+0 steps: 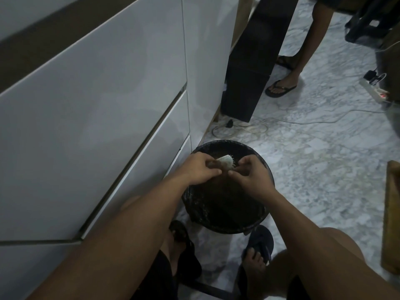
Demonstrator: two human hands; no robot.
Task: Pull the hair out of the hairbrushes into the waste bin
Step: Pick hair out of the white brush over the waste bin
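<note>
Waste bin [257, 221]: round, dark, lined with a crinkled glossy black bag, standing on a grey-veined marble floor [313, 159] just beside smooth white cabinet fronts [97, 105] at 9 o'clock. Hairbrush [76, 163]... corrected entry: hairbrush [292, 163] is misplaced; hairbrush [75, 163] likewise; true position, hairbrush [227, 163]: pale, small, with thin light bristles tipped in tiny knobs, held above the bin's far half; its long axis runs roughly 9 to 3 o'clock, the bristled end toward 3 o'clock, handle hidden. Left hand [200, 169]: fingers curled round the brush from 9 o'clock, gripping it. Right hand [252, 176]: thumb and forefinger pinched together at the bristles; any hair between them is too fine to tell. Cables [249, 127]: thin, pale, looped on the floor at 12 o'clock of the bin. Dark panel [255, 61]: flat, matte, leaning beyond. Sandalled foot [280, 87] of another person at 1 o'clock.
</note>
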